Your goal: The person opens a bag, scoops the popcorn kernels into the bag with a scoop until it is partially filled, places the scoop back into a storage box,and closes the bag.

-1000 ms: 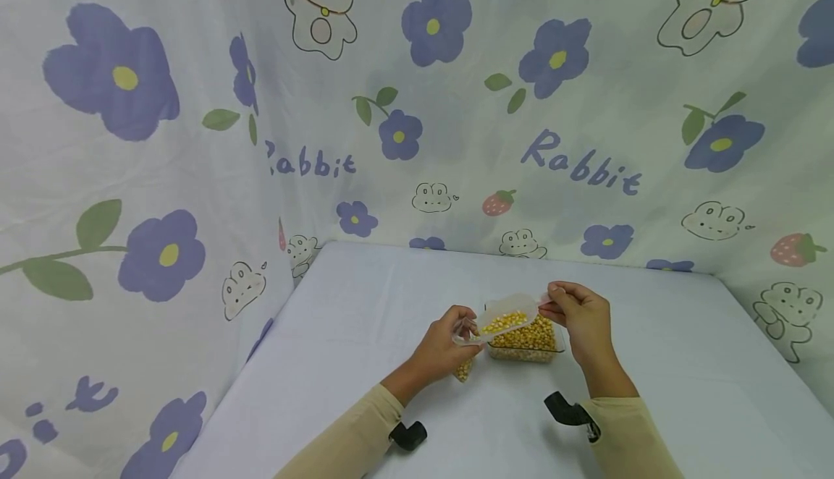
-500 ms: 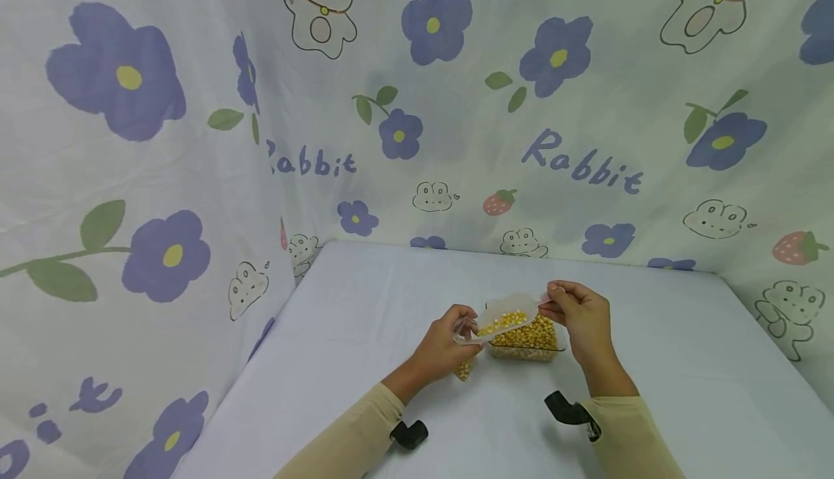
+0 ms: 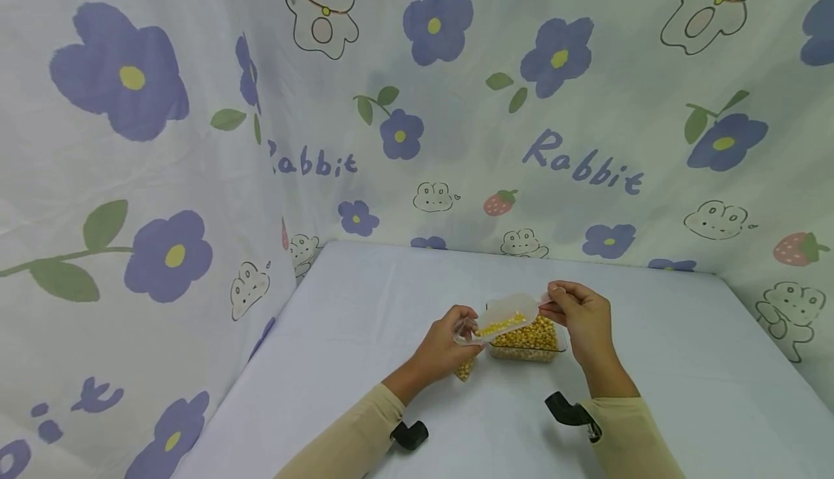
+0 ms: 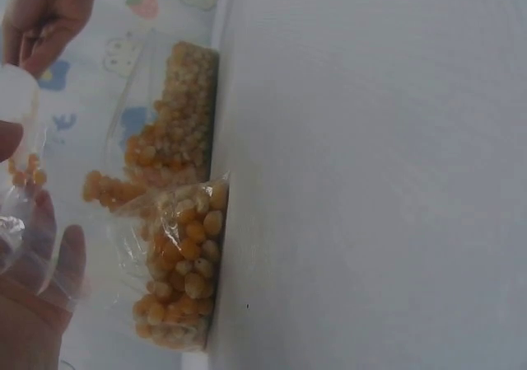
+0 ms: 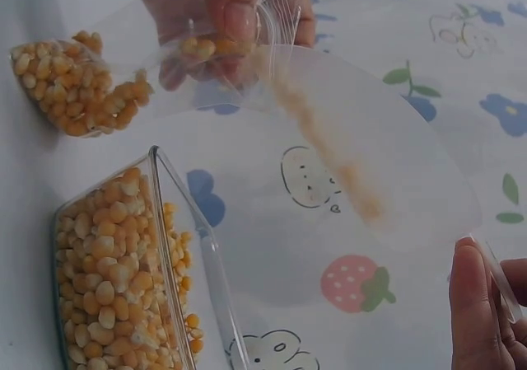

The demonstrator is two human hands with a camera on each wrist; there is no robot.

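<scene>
My right hand (image 3: 583,323) pinches the handle of a translucent white scoop (image 5: 387,139), which holds a streak of yellow corn kernels (image 3: 502,325). At the scoop's lower end my left hand (image 3: 439,349) grips the mouth of a clear zip bag (image 5: 148,28). In the right wrist view the scoop's tip overlaps the bag's opening, with kernels at the left thumb. More kernels (image 4: 181,271) fill the bottom of the bag, which hangs down close to the tabletop. Beside it stands a clear glass container (image 5: 212,255) heaped with corn kernels.
A white cloth covers the table (image 3: 365,298). Behind and to the left hangs a curtain (image 3: 469,124) printed with flowers and rabbits. Black curved wrist mounts (image 3: 567,410) stick out from both beige sleeves (image 3: 628,432).
Kernels in the scoop have slid left and down toward the bag, leaving a thinner streak. Both hands stay nearly where they were.
</scene>
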